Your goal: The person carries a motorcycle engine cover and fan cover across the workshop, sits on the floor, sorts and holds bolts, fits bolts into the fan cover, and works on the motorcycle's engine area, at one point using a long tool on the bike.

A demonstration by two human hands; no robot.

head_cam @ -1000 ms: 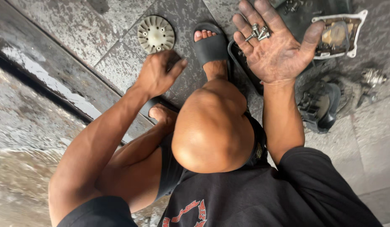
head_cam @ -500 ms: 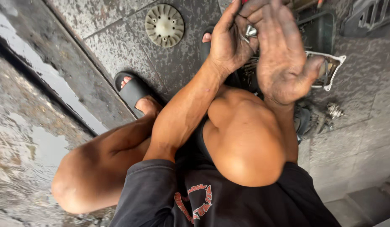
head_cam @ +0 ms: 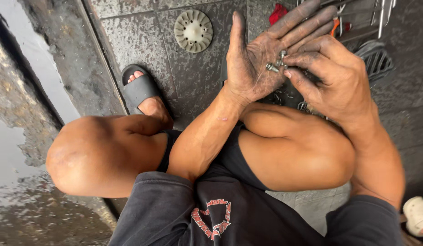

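Note:
My left hand (head_cam: 254, 64) is held palm up above my knees, fingers spread, with several small metal screws (head_cam: 276, 63) lying in the grimy palm. My right hand (head_cam: 332, 77) comes in from the right. Its thumb and forefinger are pinched together on one of the screws at the base of the left fingers. Both hands are dark with grease. I am squatting, with my bare knees (head_cam: 293, 150) below the hands.
A white round slotted drain cover (head_cam: 193, 30) lies on the grey tiled floor. My foot in a black slipper (head_cam: 141, 86) is at the left. A red cloth (head_cam: 277, 13), metal tools (head_cam: 380, 18) and a black grille part (head_cam: 377, 61) lie top right. A wet ledge runs along the left.
The screws were in my open right palm a second ago. The two hands came together, and the screws now lie in the left palm with the right fingers on them. The camera swung left.

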